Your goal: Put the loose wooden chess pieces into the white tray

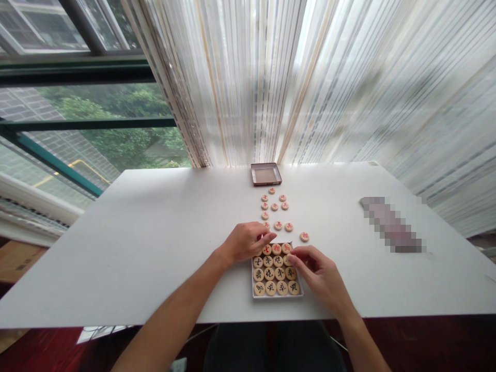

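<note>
Currently: wooden xiangqi pcs [274, 272] in white box [277, 296], white table [155, 243], striped curtain [349, 88], window [89, 129].
R hand [320, 276] pinching pc [287, 260] at box edge; L hand [245, 242] curled just above box, hold unclear; loose pcs [274, 206] run toward lid [265, 174].

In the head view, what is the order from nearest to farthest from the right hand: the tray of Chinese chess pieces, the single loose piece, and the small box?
From the right hand:
1. Tray of Chinese chess pieces: touching, at the hand's left.
2. Loose piece: just ahead of the hand, apart from it.
3. Small box: farthest, ahead near the table's far edge.
</note>
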`<state>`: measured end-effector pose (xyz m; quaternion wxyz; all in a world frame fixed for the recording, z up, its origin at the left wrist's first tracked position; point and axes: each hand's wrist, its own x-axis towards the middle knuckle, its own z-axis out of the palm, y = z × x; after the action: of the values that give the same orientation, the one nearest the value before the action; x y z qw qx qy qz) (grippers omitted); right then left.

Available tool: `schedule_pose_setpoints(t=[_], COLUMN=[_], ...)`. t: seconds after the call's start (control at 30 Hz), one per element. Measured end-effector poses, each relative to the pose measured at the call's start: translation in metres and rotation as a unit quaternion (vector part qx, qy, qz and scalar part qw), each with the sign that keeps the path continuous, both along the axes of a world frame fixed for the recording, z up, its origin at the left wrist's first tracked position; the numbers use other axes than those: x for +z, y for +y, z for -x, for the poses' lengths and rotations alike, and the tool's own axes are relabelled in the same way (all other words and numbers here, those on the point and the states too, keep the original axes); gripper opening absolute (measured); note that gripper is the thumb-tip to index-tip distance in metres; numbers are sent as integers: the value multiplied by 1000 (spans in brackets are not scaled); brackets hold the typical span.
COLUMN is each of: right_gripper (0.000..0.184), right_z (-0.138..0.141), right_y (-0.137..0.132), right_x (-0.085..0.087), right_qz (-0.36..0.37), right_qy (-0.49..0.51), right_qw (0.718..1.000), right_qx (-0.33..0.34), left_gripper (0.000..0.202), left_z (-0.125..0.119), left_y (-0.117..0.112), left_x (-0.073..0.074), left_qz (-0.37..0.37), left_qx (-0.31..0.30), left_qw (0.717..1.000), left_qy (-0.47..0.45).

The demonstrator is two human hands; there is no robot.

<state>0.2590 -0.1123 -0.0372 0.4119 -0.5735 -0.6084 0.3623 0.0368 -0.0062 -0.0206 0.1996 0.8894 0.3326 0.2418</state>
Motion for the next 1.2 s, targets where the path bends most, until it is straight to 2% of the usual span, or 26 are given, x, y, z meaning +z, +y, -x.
schedule_pose_setpoints(t=[0.13,0.43,0.73,0.9,1.2], right_gripper=[29,22,18,15,10], right_z=[5,10,10,9,10], right_y=[-1,-1,0,-2,-1], right_x=[1,-1,-1,0,-4], right_qz=[-1,-79,-80,-95,-97], right_qy=[-25,-84,-89,-88,-92], right_qw=[1000,993,993,991,991], right_qx=[-13,-3,-4,-30,-16], left_gripper=[46,47,45,43,43], left_z=[0,-1,-1,0,0], left_y=[-1,-1,-1,-1,0], left_x=[0,-1,-1,0,-1], left_qz=[1,-1,-5,10,-8], left_qx=[0,3,5,9,13], left_qw=[1000,1000,1000,1000,1000], left_qy=[1,-4,2,-8,-5])
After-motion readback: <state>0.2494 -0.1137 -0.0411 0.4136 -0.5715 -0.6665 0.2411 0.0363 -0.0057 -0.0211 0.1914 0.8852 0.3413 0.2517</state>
